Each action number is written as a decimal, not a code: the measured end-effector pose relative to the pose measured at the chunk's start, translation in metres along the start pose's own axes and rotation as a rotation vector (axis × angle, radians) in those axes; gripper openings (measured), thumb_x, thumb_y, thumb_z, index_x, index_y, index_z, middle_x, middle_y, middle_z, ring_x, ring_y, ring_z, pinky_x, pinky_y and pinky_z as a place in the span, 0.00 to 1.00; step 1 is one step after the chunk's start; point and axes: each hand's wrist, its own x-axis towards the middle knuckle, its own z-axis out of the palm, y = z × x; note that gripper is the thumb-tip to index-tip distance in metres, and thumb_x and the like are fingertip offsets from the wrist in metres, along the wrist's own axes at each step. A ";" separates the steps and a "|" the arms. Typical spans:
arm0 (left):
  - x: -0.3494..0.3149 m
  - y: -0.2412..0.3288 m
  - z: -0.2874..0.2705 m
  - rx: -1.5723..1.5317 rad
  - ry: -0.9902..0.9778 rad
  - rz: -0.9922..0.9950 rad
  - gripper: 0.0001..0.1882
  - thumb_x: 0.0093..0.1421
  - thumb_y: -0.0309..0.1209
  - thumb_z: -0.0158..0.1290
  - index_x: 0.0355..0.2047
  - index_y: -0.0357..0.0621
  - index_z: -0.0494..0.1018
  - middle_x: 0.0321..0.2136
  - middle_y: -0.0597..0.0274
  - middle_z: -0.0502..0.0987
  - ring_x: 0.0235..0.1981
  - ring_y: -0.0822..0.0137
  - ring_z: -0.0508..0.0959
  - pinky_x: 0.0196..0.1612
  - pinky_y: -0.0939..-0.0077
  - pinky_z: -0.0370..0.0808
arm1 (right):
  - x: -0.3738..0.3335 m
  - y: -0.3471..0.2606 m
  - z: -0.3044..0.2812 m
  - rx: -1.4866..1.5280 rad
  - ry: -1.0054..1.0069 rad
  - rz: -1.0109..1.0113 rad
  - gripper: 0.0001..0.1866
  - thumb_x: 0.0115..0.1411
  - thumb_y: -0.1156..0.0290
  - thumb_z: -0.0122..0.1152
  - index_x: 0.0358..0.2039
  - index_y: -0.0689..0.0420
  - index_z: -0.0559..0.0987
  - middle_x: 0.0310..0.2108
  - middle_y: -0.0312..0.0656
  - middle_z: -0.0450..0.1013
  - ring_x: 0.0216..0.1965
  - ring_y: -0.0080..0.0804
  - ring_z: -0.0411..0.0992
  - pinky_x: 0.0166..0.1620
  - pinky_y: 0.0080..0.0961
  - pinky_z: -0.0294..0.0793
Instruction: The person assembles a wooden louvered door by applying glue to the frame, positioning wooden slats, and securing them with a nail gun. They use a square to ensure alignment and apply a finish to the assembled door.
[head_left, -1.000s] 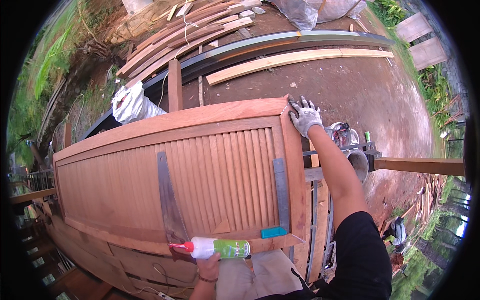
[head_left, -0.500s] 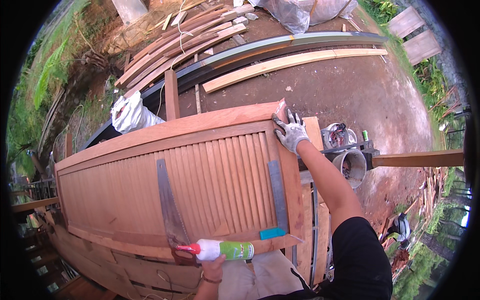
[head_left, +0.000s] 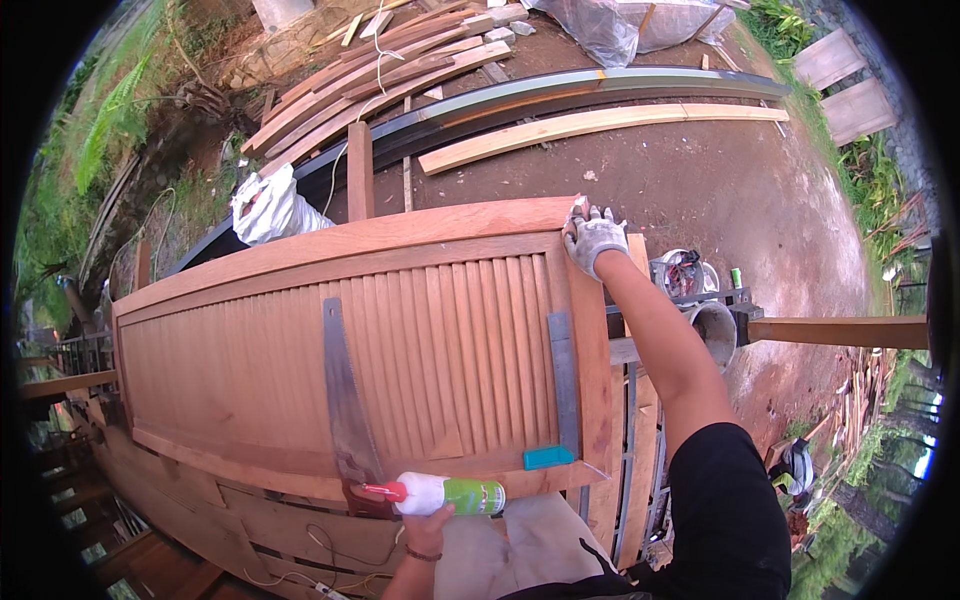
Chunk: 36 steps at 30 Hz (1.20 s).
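A louvred wooden door panel [head_left: 330,350] is laid flat on supports, its slatted field framed by plain reddish rails. The far right corner of the panel is pressed by the right hand [head_left: 593,238], which is covered by a grey and white work glove; its fingers [head_left: 580,215] are spread and bent over the corner edge, and a small pale scrap (perhaps sandpaper, though this cannot be told for certain) is seen under the fingertips.

At the near edge of the panel a white and green glue bottle [head_left: 450,494] with a red nozzle is gripped by the left hand [head_left: 428,527], the fingers being closed round the lower side of the bottle from below. The bottle is held on its side, with the nozzle pointed to the left and just touching the near rail.

A handsaw [head_left: 345,405] is laid across the slats, its dark handle close beside the nozzle. A long metal square [head_left: 562,385] with a teal handle is placed along the right-hand stile. Beyond the panel, long pale planks [head_left: 600,125] are stacked on the bare earth, and a white sack [head_left: 270,205] is seen near the far left corner. A bucket [head_left: 712,325] stands just to the right of the forearm.
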 end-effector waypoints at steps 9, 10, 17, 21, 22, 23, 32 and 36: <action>-0.005 -0.005 0.004 -0.077 -0.023 0.106 0.29 0.48 0.21 0.60 0.53 0.38 0.66 0.46 0.56 0.75 0.47 0.63 0.76 0.55 0.65 0.72 | 0.000 0.020 -0.001 0.096 0.101 0.059 0.35 0.65 0.48 0.45 0.68 0.51 0.58 0.71 0.46 0.48 0.71 0.46 0.49 0.68 0.50 0.51; -0.008 -0.004 0.001 -0.045 -0.020 0.058 0.29 0.48 0.22 0.60 0.52 0.38 0.67 0.45 0.56 0.75 0.47 0.63 0.76 0.55 0.66 0.72 | 0.002 0.016 0.006 0.100 0.103 0.063 0.35 0.65 0.48 0.45 0.68 0.51 0.58 0.72 0.46 0.47 0.71 0.46 0.47 0.69 0.51 0.50; -0.016 -0.003 -0.013 -0.005 -0.055 0.045 0.26 0.50 0.24 0.64 0.50 0.39 0.69 0.43 0.61 0.76 0.46 0.67 0.77 0.53 0.69 0.73 | 0.021 0.020 0.025 -0.064 0.174 -0.157 0.36 0.66 0.47 0.43 0.70 0.52 0.54 0.72 0.42 0.47 0.72 0.45 0.45 0.70 0.49 0.45; -0.002 0.014 -0.003 0.104 -0.116 0.031 0.33 0.49 0.29 0.69 0.54 0.42 0.67 0.46 0.62 0.76 0.49 0.70 0.75 0.54 0.70 0.73 | 0.037 0.050 0.077 0.041 0.253 -0.106 0.37 0.68 0.53 0.46 0.70 0.57 0.50 0.72 0.47 0.45 0.71 0.42 0.47 0.70 0.33 0.49; -0.008 0.009 -0.002 0.041 -0.073 0.033 0.33 0.48 0.30 0.69 0.54 0.42 0.68 0.46 0.62 0.76 0.48 0.70 0.75 0.54 0.69 0.72 | 0.033 0.041 0.070 -0.088 0.227 -0.190 0.37 0.67 0.53 0.47 0.70 0.58 0.51 0.71 0.49 0.46 0.70 0.45 0.50 0.70 0.33 0.50; -0.017 0.004 -0.004 0.048 -0.041 0.031 0.33 0.48 0.29 0.69 0.54 0.42 0.68 0.46 0.63 0.76 0.48 0.70 0.75 0.55 0.68 0.72 | 0.017 0.020 0.051 -0.142 0.131 -0.266 0.36 0.67 0.55 0.49 0.69 0.57 0.54 0.70 0.49 0.48 0.69 0.46 0.52 0.69 0.34 0.53; -0.037 -0.001 -0.009 -0.095 0.094 0.028 0.31 0.50 0.30 0.68 0.54 0.41 0.69 0.46 0.62 0.77 0.49 0.69 0.76 0.55 0.67 0.72 | -0.151 -0.059 0.043 0.675 -0.117 -0.600 0.17 0.65 0.71 0.57 0.53 0.61 0.77 0.40 0.41 0.80 0.37 0.24 0.76 0.40 0.23 0.76; -0.040 0.000 -0.047 -0.248 0.166 0.068 0.30 0.52 0.32 0.67 0.54 0.40 0.68 0.46 0.63 0.77 0.49 0.69 0.76 0.55 0.68 0.72 | -0.306 -0.163 0.073 1.107 -0.718 -0.774 0.40 0.58 0.58 0.66 0.64 0.66 0.63 0.52 0.51 0.72 0.51 0.37 0.74 0.56 0.31 0.70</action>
